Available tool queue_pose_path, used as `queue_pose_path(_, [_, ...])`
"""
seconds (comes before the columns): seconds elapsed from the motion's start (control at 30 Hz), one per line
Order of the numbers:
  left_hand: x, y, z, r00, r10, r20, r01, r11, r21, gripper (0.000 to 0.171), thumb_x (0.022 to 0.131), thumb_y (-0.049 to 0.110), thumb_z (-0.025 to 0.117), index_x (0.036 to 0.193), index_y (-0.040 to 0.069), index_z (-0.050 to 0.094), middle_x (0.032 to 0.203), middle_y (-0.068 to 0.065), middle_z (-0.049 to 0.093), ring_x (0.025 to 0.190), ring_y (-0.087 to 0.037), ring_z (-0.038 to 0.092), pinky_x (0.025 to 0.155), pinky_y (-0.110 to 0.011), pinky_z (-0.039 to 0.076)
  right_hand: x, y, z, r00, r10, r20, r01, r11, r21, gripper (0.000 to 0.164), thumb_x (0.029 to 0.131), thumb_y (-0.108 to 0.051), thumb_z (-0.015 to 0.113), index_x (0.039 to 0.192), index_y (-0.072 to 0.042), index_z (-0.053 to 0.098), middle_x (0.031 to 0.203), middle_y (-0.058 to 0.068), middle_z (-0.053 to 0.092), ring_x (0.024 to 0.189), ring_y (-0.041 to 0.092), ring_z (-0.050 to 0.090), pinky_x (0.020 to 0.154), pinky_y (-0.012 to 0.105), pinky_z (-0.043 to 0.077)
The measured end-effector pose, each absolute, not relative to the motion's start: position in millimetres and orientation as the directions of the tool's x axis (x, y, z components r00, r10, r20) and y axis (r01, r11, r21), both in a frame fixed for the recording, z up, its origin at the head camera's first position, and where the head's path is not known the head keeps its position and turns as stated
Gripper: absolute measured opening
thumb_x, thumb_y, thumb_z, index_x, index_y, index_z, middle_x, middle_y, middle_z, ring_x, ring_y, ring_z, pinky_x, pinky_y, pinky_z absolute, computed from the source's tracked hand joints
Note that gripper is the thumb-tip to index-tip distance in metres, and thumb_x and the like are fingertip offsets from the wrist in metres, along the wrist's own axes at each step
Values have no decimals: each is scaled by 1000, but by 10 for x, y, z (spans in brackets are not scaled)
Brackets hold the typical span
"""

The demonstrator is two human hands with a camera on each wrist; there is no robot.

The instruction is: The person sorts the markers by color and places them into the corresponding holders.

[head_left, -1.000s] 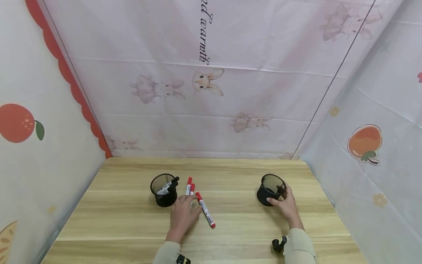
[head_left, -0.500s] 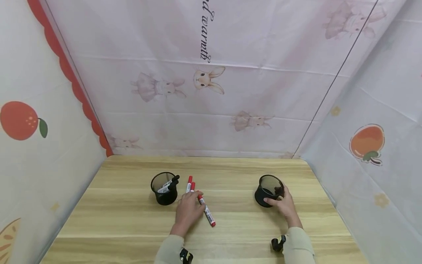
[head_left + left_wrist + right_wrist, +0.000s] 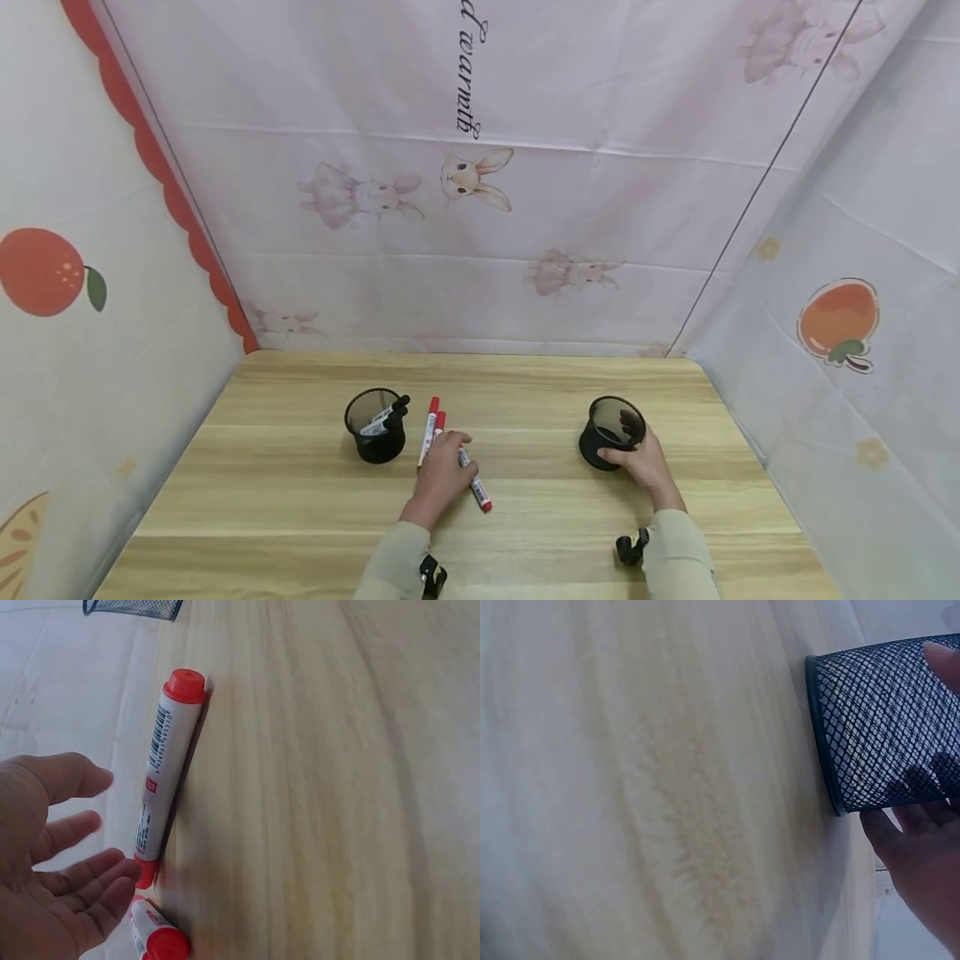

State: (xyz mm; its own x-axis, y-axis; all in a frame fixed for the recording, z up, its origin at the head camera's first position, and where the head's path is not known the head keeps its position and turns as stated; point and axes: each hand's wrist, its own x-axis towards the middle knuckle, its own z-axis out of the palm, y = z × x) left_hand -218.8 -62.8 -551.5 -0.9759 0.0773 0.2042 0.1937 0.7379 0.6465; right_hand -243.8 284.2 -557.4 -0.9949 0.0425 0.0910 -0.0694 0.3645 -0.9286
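My left hand [image 3: 444, 471] hovers over a red-capped white marker [image 3: 480, 492] lying on the table. In the left wrist view its thumb and fingers are spread and loosely bent beside that marker [image 3: 161, 780], with nothing between them. Two more red markers [image 3: 430, 427] lie just left of the hand, partly covered by it. My right hand [image 3: 651, 473] grips a black mesh pen holder [image 3: 596, 443] from its right side, thumb at the front and fingers behind. The right wrist view shows the mesh wall [image 3: 885, 720] between thumb and fingers, the holder's base close to the tabletop.
Another black mesh pen holder [image 3: 379, 450] stands to the left, with black-capped markers [image 3: 386, 419] leaning in it. The wooden table [image 3: 262, 483] is bordered by printed cloth walls [image 3: 450, 292] at the back and both sides.
My left hand has moved right from beside the left pen holder and the two red markers to over the third marker. The right hand keeps holding its pen holder, which has shifted slightly left.
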Motion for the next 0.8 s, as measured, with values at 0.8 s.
queue_pose_path(0.8, [-2333,-533,-5499,-998,56,2,44,758,650,32,70,6,74,101,0,66,88,-9,49,74,-20,44,61,-31,41,-2475,2831,-5548,-994,-98,48,-60,118,-991,93,59,16,72,138,8,24,134,35,31,127,45,28,104,49,23])
